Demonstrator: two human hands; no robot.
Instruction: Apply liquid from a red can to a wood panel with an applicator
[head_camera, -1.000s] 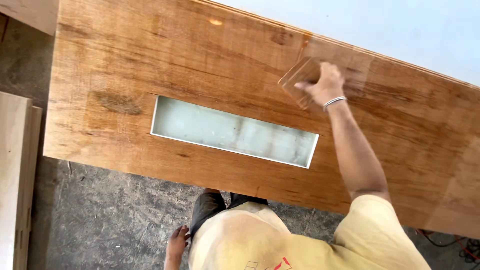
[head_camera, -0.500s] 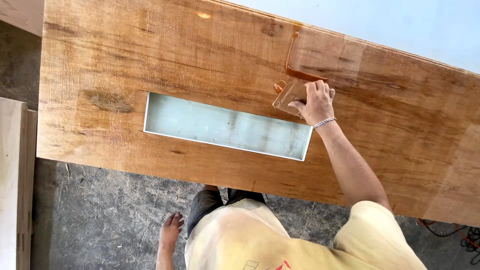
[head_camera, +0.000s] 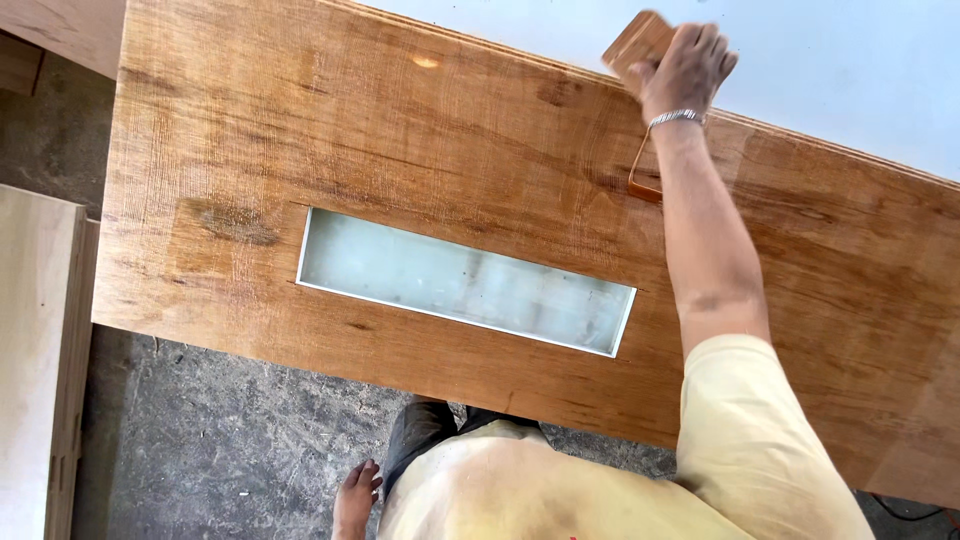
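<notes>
Nearest me, my left hand (head_camera: 356, 497) hangs loose at my side above the concrete floor (head_camera: 220, 450), fingers relaxed and holding nothing. Past it lies the wooden door (head_camera: 400, 150), flat, with a long glass panel (head_camera: 462, 282) set in its middle. Farthest out, my right hand (head_camera: 684, 68) has its fingers (head_camera: 712, 45) clenched around a small wooden block (head_camera: 636, 42) at the door's far edge.

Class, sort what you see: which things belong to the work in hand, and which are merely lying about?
In use:
right hand
small brown rectangular pad
large brown wooden panel with a rectangular frosted window

Lying about:
pale wooden boards
grey concrete floor
left hand, hanging free
</notes>
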